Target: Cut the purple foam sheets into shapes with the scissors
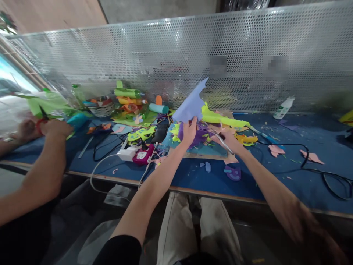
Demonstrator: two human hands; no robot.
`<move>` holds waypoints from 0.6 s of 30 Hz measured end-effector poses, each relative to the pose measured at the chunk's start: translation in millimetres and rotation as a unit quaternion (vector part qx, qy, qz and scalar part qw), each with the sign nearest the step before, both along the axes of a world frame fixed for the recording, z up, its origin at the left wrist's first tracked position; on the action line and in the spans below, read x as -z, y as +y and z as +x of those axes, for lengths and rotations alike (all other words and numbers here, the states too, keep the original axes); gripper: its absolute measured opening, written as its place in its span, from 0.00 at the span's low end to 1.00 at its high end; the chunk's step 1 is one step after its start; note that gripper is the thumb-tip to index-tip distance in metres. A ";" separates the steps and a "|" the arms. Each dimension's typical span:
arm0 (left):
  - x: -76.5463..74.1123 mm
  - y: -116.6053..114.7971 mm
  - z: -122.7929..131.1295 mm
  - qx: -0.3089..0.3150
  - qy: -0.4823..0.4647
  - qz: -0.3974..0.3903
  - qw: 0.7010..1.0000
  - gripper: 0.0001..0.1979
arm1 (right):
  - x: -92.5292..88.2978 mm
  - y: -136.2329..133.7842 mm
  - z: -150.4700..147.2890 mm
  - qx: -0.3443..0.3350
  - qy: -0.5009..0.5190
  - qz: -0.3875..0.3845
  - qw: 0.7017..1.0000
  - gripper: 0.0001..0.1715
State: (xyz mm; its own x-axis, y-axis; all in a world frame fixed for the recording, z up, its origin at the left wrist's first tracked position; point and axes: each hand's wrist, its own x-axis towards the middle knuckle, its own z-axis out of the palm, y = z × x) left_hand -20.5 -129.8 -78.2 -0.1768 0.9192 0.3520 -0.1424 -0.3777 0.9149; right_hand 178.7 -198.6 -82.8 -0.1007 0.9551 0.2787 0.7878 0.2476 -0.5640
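My left hand (pixel 190 130) is closed on the lower edge of a lavender sheet (pixel 190 105), which stands tilted up with a jagged, cut right edge. Just to its right, my right hand (pixel 228 140) is closed around silvery metal scissors (pixel 226 145), partly hidden by the fingers. The scissors appear apart from the sheet. Below and behind both hands lie purple scraps (pixel 200 136) and a yellow-green sheet (pixel 220 118), on a teal sheet (pixel 212 150).
A co-worker's hands (pixel 56 129) with red-handled scissors (pixel 41 123) are at the left. A power adapter (pixel 143 154) and white cable lie near the front edge. A white bottle (pixel 284 107) leans by the perforated metal panel (pixel 248 55). Black cable (pixel 305 158) runs along the right.
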 end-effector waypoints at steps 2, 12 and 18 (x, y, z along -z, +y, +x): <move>1.1 0.9 -0.5 0.000 0.008 -0.004 1.000 0.23 | -1.8 -2.3 -1.4 -0.047 0.046 -0.014 0.998 0.29; -6.6 -13.8 6.2 0.037 0.012 -0.001 0.999 0.21 | -2.5 -1.9 -3.0 -0.024 0.097 -0.020 0.995 0.34; -2.8 -20.9 6.4 0.056 0.105 0.052 0.992 0.21 | 2.8 2.6 -2.9 -0.017 0.143 -0.032 0.989 0.34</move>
